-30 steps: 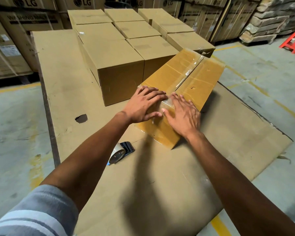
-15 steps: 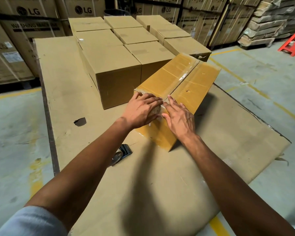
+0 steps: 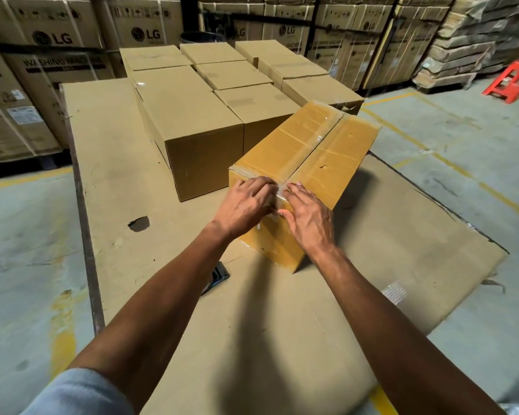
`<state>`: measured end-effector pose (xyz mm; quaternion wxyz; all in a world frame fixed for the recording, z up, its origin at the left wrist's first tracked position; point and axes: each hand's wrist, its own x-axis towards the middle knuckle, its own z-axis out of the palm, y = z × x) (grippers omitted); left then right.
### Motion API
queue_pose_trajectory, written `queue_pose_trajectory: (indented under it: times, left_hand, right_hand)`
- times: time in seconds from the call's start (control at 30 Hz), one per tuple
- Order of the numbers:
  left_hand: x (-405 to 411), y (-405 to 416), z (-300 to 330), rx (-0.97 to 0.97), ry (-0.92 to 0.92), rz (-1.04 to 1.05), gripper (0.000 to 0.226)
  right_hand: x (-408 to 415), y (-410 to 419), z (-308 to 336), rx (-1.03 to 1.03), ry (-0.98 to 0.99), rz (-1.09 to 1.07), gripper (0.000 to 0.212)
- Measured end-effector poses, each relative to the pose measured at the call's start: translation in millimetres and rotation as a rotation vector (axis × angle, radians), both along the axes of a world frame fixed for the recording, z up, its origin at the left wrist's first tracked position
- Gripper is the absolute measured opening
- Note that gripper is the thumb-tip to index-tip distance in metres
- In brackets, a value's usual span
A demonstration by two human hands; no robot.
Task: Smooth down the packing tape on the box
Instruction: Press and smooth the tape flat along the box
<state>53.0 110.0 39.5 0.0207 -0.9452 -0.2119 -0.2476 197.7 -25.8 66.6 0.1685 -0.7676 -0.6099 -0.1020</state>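
Left hand (image 3: 246, 206) slid down the box's (image 3: 318, 145) front tape (image 3: 277, 199).

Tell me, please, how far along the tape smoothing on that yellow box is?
Done: packing tape already runs along the top seam of the box. In hand: both hands, left hand and right hand, press the tape over the near edge. Left: smoothing the tail down the near end face.

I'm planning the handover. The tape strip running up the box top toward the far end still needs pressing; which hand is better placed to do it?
Probably right. The right hand lies flat with fingertips at the tape seam on the box; the left hand sits beside it at the near edge.
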Motion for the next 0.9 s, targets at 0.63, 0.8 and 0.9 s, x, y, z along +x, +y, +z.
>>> queue_pose_trajectory:
  times: [0.63,0.8,0.9]
  left_hand:
    - [2,-6,1,-0.113,-0.064,0.023,0.06]
    - [1,-1,0,-0.093,-0.004,0.085,0.064]
    - [0,-1,13,-0.069,0.05,0.135,0.067]
  right_hand:
    - [0,4,-1,-0.018,0.019,0.011,0.052]
    - [3,5,-3,-0.054,-0.042,0.034,0.053]
    - [2,14,8,-0.139,-0.066,0.035,0.059]
